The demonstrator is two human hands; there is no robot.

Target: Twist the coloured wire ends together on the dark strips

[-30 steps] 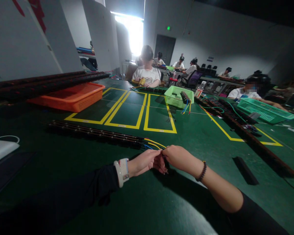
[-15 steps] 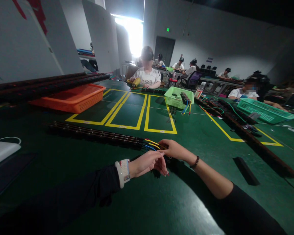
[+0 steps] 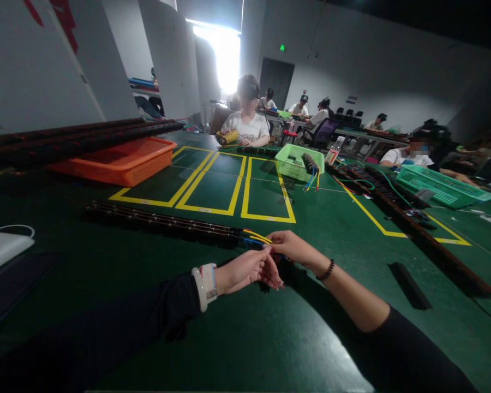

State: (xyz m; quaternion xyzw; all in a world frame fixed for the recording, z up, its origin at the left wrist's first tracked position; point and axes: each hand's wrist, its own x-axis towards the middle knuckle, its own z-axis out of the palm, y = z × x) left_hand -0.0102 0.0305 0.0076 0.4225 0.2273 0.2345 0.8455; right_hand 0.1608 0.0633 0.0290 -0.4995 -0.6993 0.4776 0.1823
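Observation:
A long dark strip with lengthwise metal lines (image 3: 167,221) lies on the green table. Yellow and blue wires (image 3: 257,237) come out of its right end and run into my fingers. My right hand (image 3: 292,248) is closed in a pinch on the wires, coming in from the right. Just below it, my left hand (image 3: 247,273) has its thumb tip against the right fingertips and its other fingers curled. What the left fingers hold, if anything, is hidden. The wire ends cannot be seen between the hands.
An orange basket (image 3: 137,166) stands at left, below long dark strips (image 3: 82,134). A light green basket (image 3: 294,166) holds a wired piece. At right lie a long dark strip (image 3: 445,254), a short black bar (image 3: 409,285) and a teal basket (image 3: 442,185). A co-worker (image 3: 247,123) sits opposite.
Both hands have shifted very slightly, and the right fingers are drawn closer together at the wires. The strip's wired end has moved a little to the right.

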